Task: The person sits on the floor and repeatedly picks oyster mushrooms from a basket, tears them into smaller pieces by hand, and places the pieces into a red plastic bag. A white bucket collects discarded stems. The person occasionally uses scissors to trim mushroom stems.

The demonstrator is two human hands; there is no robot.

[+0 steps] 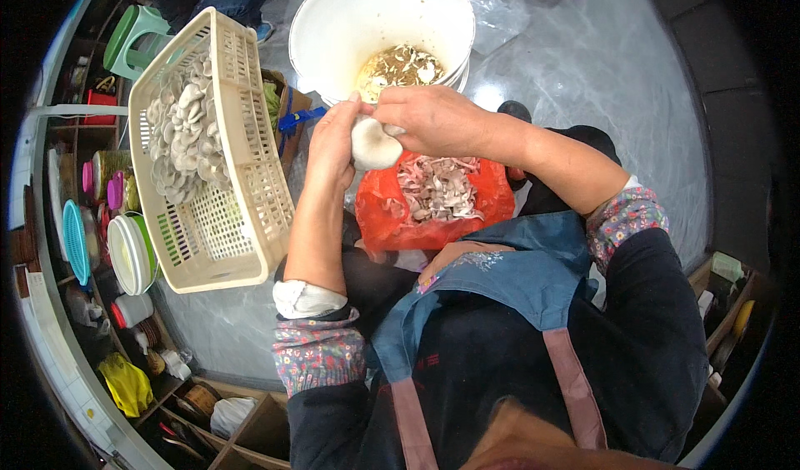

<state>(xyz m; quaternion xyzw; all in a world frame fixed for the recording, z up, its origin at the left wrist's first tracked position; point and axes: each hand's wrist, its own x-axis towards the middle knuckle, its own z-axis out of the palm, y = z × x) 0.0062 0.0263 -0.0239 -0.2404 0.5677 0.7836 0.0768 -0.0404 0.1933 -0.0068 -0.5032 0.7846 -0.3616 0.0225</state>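
My left hand (334, 139) and my right hand (428, 117) meet around a pale oyster mushroom (374, 145), its rounded cap hanging below the fingers. Both hands hold it over the near rim of a white bucket (331, 20). Scraps and brownish bits (406, 67) lie in the bucket's bottom. Below my right forearm a red plastic bag (381, 214) gapes, with torn mushroom strips (440, 189) inside. To the left a cream plastic basket (259, 189) holds a heap of whole oyster mushrooms (187, 139). My fingers partly cover the held mushroom's upper part.
Behind the basket stands a cardboard box (299, 104) with blue tape (300, 119). A green stool (134, 42) and another person's leg (234, 1) are at upper left. Shelves with jars and a lidded white tub (128, 254) line the left. Clear plastic (497, 10) lies beside the bucket.
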